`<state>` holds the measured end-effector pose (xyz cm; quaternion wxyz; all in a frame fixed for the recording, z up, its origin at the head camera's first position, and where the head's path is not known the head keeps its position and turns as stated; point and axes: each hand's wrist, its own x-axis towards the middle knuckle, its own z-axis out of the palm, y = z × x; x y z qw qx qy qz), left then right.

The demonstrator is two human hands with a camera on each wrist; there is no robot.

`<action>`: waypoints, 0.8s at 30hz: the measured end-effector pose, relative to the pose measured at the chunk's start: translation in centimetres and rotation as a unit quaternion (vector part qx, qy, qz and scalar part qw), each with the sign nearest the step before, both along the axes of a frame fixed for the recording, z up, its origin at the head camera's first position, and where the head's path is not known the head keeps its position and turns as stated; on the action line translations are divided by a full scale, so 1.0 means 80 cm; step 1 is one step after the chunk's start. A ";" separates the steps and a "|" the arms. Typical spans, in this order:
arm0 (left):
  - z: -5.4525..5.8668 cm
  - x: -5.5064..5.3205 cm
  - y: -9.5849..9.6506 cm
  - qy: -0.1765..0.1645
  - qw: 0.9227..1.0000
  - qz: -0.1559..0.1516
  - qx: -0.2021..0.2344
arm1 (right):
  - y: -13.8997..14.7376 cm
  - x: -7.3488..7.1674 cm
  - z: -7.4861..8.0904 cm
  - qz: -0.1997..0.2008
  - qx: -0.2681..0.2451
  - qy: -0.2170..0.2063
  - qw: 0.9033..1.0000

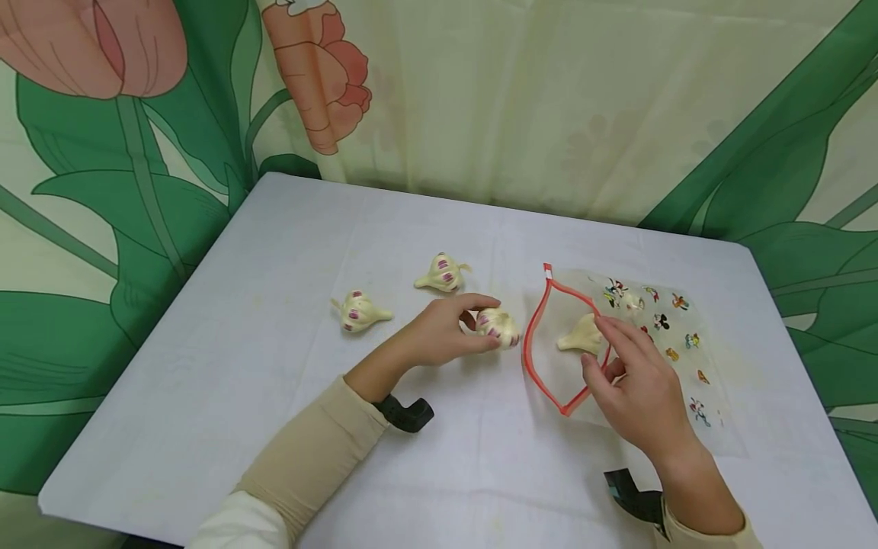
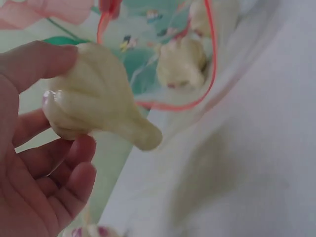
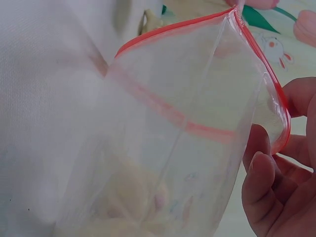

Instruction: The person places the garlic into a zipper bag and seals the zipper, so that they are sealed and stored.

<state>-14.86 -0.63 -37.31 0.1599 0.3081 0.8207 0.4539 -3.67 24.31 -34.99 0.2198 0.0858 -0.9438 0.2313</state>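
My left hand pinches a garlic bulb just left of a clear zip bag's mouth. In the left wrist view that garlic bulb has its stem pointing toward the bag. With fingers and thumb, my right hand grips the red-edged rim of the zip bag, holding the mouth wide. Cartoon figures are printed on the bag. One garlic bulb lies inside near the opening, and another shows faintly deeper in. The right wrist view gives only a blurred look through the plastic.
Two more garlic bulbs with purple marks lie on the white table, one behind my left hand and one to its left. Behind the table hangs a flower-printed curtain. A black strap piece juts from the left wrist.
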 end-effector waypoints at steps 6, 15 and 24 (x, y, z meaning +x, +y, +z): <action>-0.003 0.007 0.032 -0.060 0.997 -0.024 0.051 | -0.001 0.000 -0.001 -0.003 0.004 -0.001 1.000; -0.012 0.017 0.070 -0.093 0.993 -0.030 0.062 | -0.001 0.001 -0.001 -0.001 0.006 -0.005 1.000; -0.013 0.024 0.088 -0.104 0.992 -0.033 0.066 | 0.002 0.000 -0.003 0.009 0.000 0.014 1.000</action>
